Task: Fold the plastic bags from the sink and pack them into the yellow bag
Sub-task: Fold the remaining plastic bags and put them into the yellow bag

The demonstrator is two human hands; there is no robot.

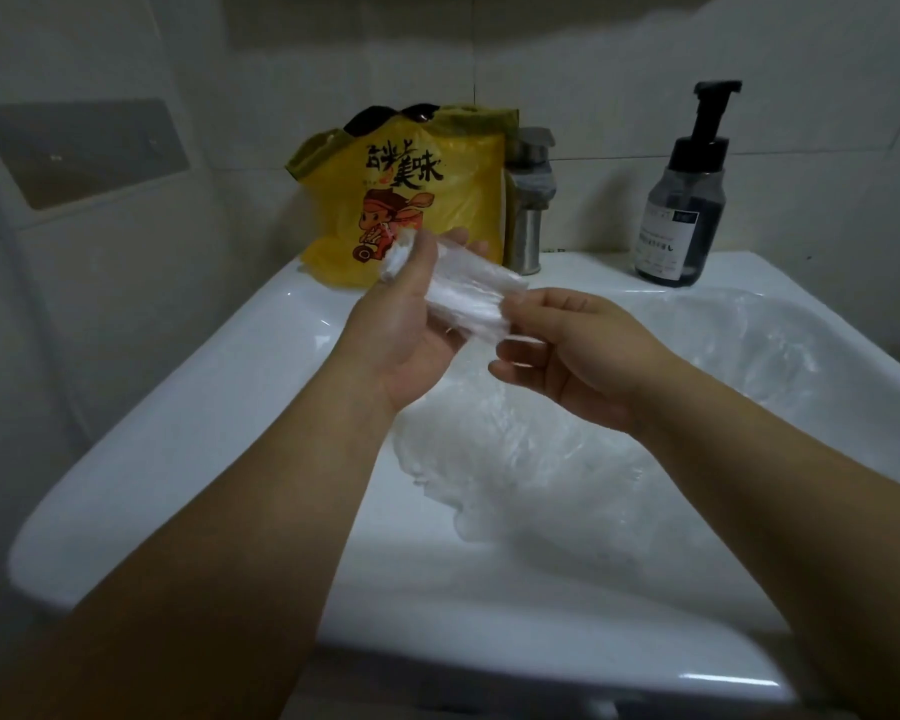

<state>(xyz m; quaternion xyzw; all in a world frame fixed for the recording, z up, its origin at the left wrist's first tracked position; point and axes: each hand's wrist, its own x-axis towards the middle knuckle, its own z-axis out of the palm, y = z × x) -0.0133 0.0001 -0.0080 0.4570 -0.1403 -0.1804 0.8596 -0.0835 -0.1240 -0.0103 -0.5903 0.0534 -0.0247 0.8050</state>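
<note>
While a yellow bag [411,200] is stood at the back of the sink [178,407], a clear bag [468,298] is held up in front of it by both hands. Its bunched end is gripped by the left hand [411,330], thumb on top. Its other end is pinched by the right hand [572,356]. A tap [528,226] is seen just beside the yellow bag. More clear bags [541,459] are piled in the sink. A soap bottle [684,200] is set far right.
</note>
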